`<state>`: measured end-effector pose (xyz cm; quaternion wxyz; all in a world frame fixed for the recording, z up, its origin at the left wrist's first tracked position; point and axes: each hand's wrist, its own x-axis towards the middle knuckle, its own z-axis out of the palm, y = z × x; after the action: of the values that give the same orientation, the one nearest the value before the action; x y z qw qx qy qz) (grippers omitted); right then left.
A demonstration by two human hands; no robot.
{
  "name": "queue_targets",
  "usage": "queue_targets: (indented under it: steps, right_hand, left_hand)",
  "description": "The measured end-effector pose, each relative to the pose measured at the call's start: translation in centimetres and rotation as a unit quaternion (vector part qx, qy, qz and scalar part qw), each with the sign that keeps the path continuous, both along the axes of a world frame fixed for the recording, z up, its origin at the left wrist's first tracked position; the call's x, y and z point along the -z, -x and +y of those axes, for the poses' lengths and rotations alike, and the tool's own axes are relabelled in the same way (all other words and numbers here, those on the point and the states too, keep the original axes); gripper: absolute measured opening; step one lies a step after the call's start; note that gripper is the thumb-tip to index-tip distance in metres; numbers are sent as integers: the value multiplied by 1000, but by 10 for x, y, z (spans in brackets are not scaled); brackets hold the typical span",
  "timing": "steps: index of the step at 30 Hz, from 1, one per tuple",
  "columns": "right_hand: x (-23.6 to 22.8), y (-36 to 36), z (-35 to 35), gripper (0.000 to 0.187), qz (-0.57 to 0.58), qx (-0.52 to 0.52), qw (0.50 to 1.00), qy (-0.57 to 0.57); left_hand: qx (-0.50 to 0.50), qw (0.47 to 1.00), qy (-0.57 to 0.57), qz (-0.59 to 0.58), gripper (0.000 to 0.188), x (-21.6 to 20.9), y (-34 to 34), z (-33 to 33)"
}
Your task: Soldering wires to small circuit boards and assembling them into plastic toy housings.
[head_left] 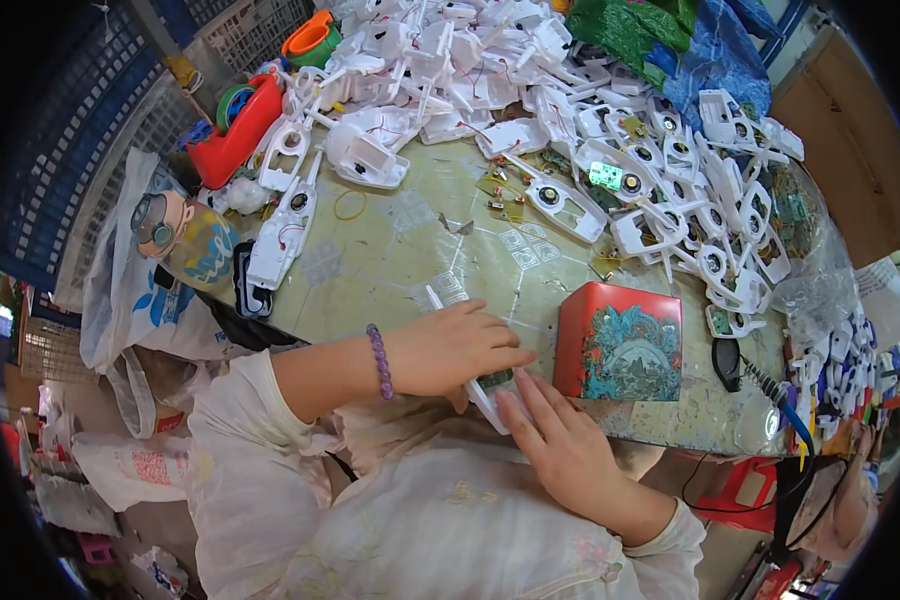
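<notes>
At the table's near edge I hold a white plastic housing (487,408) with a slim tip poking out past my fingers. A green circuit board (495,379) shows inside it, between my hands. My left hand (452,345), with a purple bead bracelet at the wrist, is closed over the housing's upper part and hides much of it. The fingers of my right hand (560,435) press against its lower end, so that hand is closed on it too. Just right of my hands stands a red box (582,345) with a teal ornate picture.
White plastic housings (450,60) with thin wires are heaped at the back and right. A red tape dispenser (238,135) stands at the far left. A soldering iron's coiled holder (765,382) sits at the right edge. A yellow rubber band (350,206) lies left of centre.
</notes>
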<state>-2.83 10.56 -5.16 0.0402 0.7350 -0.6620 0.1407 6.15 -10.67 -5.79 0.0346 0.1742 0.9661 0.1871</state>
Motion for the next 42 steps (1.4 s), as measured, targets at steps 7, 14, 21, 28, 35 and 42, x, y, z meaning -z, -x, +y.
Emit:
queue_targets:
  steps: [7, 14, 21, 28, 35, 42]
  right_hand:
    - [-9, 14, 51, 35, -167, 37, 967, 189]
    - [14, 25, 90, 40, -272, 43, 934, 230]
    - [25, 12, 68, 36, -289, 21, 947, 135]
    - [13, 4, 42, 33, -236, -6, 964, 122]
    - [24, 13, 61, 29, -170, 53, 952, 248]
    - [63, 22, 56, 35, -145, 55, 947, 281]
  left_hand:
    - [-132, 978, -141, 74, 61, -12, -49, -26]
    - [-231, 653, -710, -127, 93, 52, -256, -76]
    - [-778, 342, -520, -80, 51, 268, -361, -53]
    - [-901, 369, -226, -37, 63, 362, -350, -80]
    - [-804, 374, -45, 461, 65, 200, -264, -87]
    - [-466, 796, 13, 387, 27, 0, -104, -94]
